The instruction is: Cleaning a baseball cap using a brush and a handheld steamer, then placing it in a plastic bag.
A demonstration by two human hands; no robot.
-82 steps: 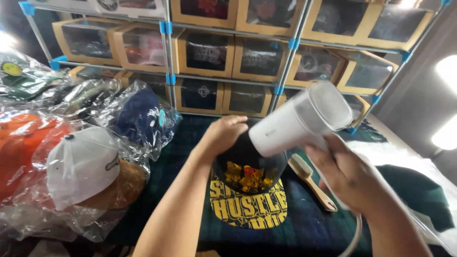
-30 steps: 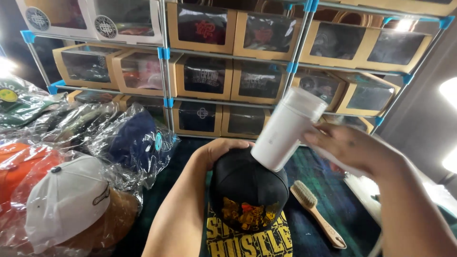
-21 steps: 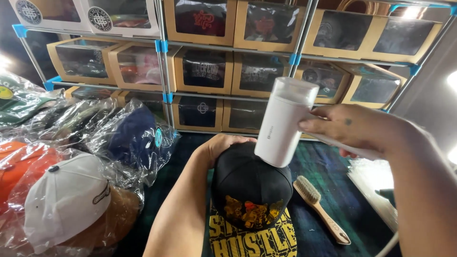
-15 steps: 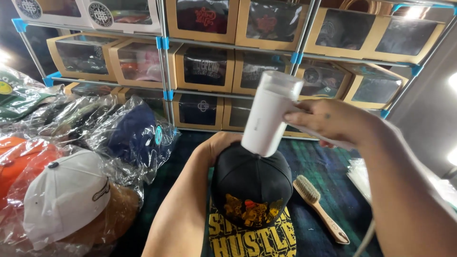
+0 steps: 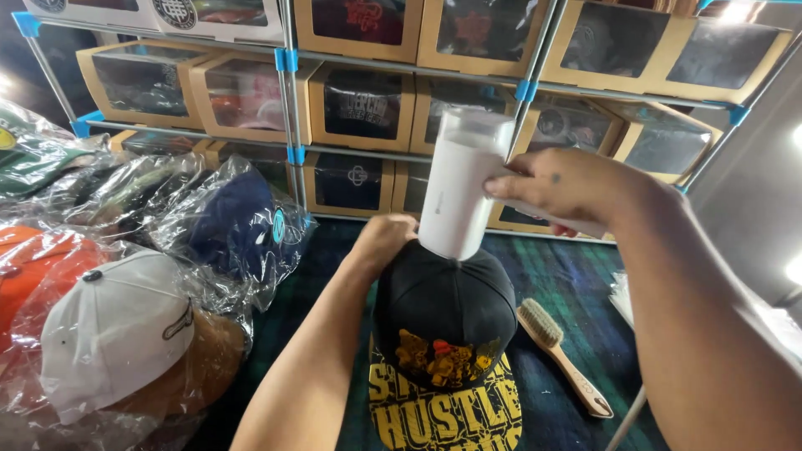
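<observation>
While my R hand [image 5: 576, 188] grips the handle of the white handheld steamer [image 5: 462, 194], fingers wrapped tight round it, its nozzle end points down and sits touching or just above the crown of the black cap [image 5: 444, 313] — can't tell which. Steamer body stands near upright, tilted slightly, top toward 1 o'clock.

L hand [image 5: 383, 242] is at the cap's 11 o'clock, curled over the back edge of the crown. Fingers are hidden behind the cap, so can't tell how tight the grip is; forearm runs in from 7 o'clock.

Cap sits centre frame, over a dark green plaid surface [image 5: 585, 292]. Crown has a yellow/orange embroidered patch at the front, and the brim w/ big yellow lettering points to 6 o'clock, toward me.

Wooden-handled brush [image 5: 561, 355] lies on the plaid at the cap's 3 o'clock, just beside it, not touching; bristle head toward 11, handle toward 5.

At 9 o'clock: pile of caps in clear plastic bags — white cap [image 5: 113, 330] nearest me, navy cap [image 5: 238, 234] behind it, orange cap [image 5: 33, 267] at the far left edge.

At 12 o'clock: metal rack w/ blue corner joints [image 5: 286, 60] carrying rows of cardboard window boxes [image 5: 361, 104], each w/ a cap inside. Bright light glare at 3 o'clock, frame edge.
</observation>
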